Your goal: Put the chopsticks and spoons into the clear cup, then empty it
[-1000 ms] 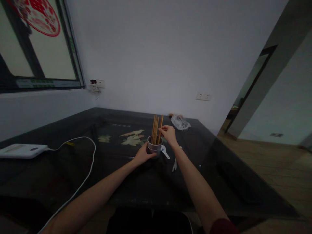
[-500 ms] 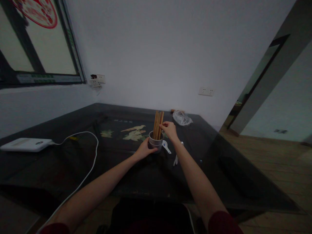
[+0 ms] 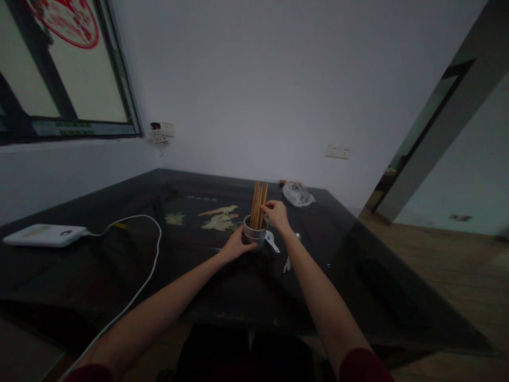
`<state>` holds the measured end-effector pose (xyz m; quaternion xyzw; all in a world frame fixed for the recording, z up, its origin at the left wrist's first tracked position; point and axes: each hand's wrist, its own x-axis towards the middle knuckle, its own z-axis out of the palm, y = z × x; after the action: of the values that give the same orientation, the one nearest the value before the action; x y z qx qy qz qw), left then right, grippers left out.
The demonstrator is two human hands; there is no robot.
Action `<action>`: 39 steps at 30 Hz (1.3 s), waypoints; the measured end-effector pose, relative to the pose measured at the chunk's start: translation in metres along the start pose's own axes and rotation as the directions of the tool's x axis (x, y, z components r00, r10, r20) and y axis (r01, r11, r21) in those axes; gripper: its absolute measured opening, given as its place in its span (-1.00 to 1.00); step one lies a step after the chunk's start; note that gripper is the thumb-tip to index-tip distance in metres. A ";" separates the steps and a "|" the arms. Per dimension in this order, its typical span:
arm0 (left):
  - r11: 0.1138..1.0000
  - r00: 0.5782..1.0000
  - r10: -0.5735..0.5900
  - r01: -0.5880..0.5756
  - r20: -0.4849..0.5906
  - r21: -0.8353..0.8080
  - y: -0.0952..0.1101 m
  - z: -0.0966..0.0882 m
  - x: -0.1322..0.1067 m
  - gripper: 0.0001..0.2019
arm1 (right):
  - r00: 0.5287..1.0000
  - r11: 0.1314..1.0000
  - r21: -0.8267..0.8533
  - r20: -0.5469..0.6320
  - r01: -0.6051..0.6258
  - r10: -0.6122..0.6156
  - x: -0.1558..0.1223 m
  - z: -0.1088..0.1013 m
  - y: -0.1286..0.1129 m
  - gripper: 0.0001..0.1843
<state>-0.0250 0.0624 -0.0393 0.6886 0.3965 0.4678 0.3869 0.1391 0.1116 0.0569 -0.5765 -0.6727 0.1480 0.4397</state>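
Observation:
A silvery metal cup [image 3: 254, 236] stands on the dark table, with a bundle of wooden chopsticks [image 3: 258, 204] upright in it. My left hand [image 3: 235, 245] is wrapped round the cup's left and near side, thumb across the front. At the right edge of the bundle, my right hand [image 3: 277, 213] pinches a chopstick between thumb and fingertips, above the cup's rim. Just right of the cup lies a white spoon [image 3: 272, 241]. Another spoon [image 3: 288, 262] is partly covered by my right forearm.
A crumpled clear plastic bag [image 3: 297, 195] lies at the table's back edge. On the left is a white power bank [image 3: 45, 235], whose white cable [image 3: 156, 254] runs toward my left arm. A dark flat object [image 3: 392, 292] rests on the right side of the table [image 3: 342, 297].
The view has shifted very slightly. Both hands keep their places at the cup and chopsticks, with no clear movement.

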 end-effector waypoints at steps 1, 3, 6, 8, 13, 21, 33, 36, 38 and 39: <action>1.000 1.000 0.007 -0.007 0.001 0.001 0.000 0.000 0.000 -0.32 | 1.000 1.000 0.002 0.001 -0.003 0.003 0.000 0.000 0.000 -0.81; 1.000 1.000 0.009 -0.009 -0.001 0.000 0.000 0.000 0.000 -0.30 | 1.000 1.000 0.003 0.000 -0.013 0.013 -0.001 0.001 0.001 -0.82; 1.000 1.000 0.000 0.000 0.002 -0.007 -0.001 0.000 0.000 -0.30 | 1.000 1.000 -0.001 -0.001 -0.022 0.022 -0.001 0.003 0.002 -0.82; 1.000 1.000 0.008 -0.007 0.011 -0.021 -0.001 -0.001 0.000 -0.30 | 1.000 1.000 -0.007 -0.004 -0.024 0.024 -0.002 0.004 0.003 -0.80; 0.999 1.000 0.013 -0.013 0.007 -0.031 -0.003 -0.001 0.001 -0.33 | 1.000 1.000 0.008 -0.007 -0.018 0.018 -0.005 0.005 0.005 -0.80; 0.999 1.000 -0.003 0.004 0.017 -0.038 0.004 -0.001 -0.001 -0.34 | 0.998 0.995 0.092 -0.055 -0.025 0.030 -0.009 0.006 0.008 -0.76; 1.000 1.000 0.002 -0.002 0.023 0.001 0.004 -0.002 -0.001 -0.34 | 0.995 0.998 0.024 -0.089 -0.052 0.054 -0.012 0.005 -0.001 -0.80; 1.000 0.999 0.007 -0.005 0.037 -0.031 0.000 -0.002 0.000 -0.33 | 0.995 0.999 0.023 -0.086 -0.047 0.048 -0.010 0.006 -0.001 -0.81; 0.999 0.999 0.005 -0.004 0.038 -0.035 -0.002 -0.002 0.000 -0.32 | 0.997 0.999 0.033 -0.068 -0.043 0.045 -0.008 0.008 0.001 -0.82; 0.999 0.999 0.005 -0.003 0.042 -0.034 -0.003 -0.002 0.001 -0.32 | 0.997 0.998 0.039 -0.057 -0.042 0.044 -0.007 0.009 0.002 -0.82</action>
<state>-0.0277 0.0644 -0.0411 0.6925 0.3788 0.4607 0.4058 0.1329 0.1087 0.0478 -0.5863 -0.6442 0.1533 0.4666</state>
